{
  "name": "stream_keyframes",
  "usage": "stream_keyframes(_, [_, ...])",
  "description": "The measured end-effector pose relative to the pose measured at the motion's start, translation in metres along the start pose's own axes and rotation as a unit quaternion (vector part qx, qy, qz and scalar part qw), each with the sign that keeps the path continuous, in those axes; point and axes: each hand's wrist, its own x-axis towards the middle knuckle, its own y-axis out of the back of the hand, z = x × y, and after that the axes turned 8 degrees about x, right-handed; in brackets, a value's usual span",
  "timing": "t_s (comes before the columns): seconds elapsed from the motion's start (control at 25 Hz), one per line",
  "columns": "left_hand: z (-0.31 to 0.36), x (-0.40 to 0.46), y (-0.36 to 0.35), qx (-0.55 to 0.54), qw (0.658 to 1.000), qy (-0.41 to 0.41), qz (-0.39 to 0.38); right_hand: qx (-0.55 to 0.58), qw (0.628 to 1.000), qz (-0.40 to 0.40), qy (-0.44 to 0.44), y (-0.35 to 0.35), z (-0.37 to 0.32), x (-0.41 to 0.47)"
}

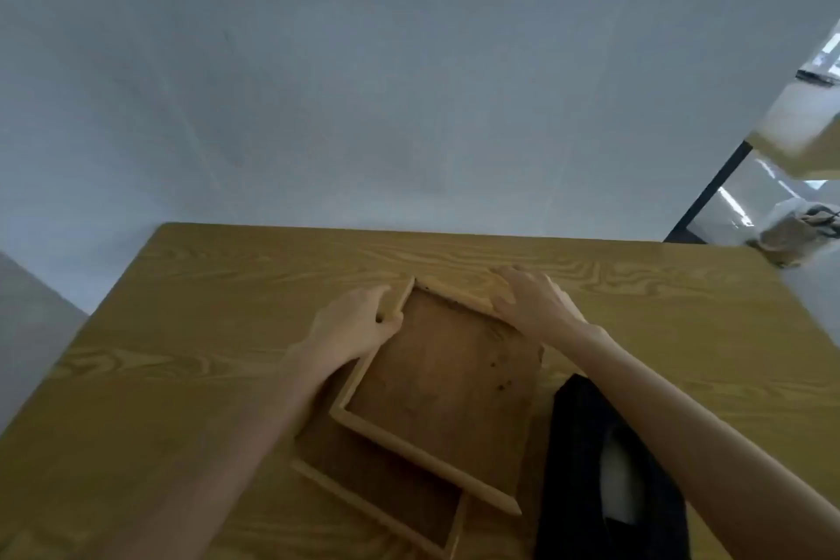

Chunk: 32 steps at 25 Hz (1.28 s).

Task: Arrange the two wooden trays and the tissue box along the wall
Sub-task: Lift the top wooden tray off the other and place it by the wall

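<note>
Head view: left hand (359, 323) clamped on upper light wooden rectangular tray (445, 382) left rim, right hand (529, 298) fingers pressed over far rim; second wooden tray (386, 482) underneath; black tissue box (591, 468) right of fingers; bare yellow wood-grain table (227, 309) beyond fingertips toward grey wall (363, 82).

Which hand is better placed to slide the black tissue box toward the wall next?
Probably the right hand: the black fabric-covered tissue box lies directly under the right forearm, right of the stacked wooden trays. The left hand grips the upper wooden tray on its far side.

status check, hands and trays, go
Left hand and right hand gripping top tray. Stacked on lower tray. Tissue box alongside, nothing blocking wall.
</note>
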Motion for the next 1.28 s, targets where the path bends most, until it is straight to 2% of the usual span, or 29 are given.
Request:
stream_keyframes(0.24, [-0.008,0.005,-0.039,-0.015,0.994,0.078,-0.072,-0.018,0.998,-0.041,-0.047,-0.035,0.025,0.019])
stream_keyframes(0.4, [-0.018,0.006,-0.054,-0.022,0.991,0.106,-0.08,-0.017,0.996,-0.045,-0.078,-0.047,0.033,0.034])
stream_keyframes(0.72, [-0.025,0.012,-0.055,0.007,0.995,0.091,-0.046,-0.01,0.996,0.025,-0.089,-0.051,0.042,0.041])
stream_keyframes(0.92, [-0.029,0.028,-0.047,0.034,0.995,0.087,-0.021,-0.004,0.995,0.034,-0.097,-0.051,0.045,0.034])
stream_keyframes(1.16, [-0.031,0.042,-0.036,0.0,0.994,0.105,0.04,0.028,0.984,0.076,-0.156,-0.046,0.053,0.02])
stream_keyframes(1.28, [-0.028,0.034,-0.041,-0.007,0.991,0.132,0.033,0.056,0.975,0.09,-0.193,-0.046,0.059,0.01])
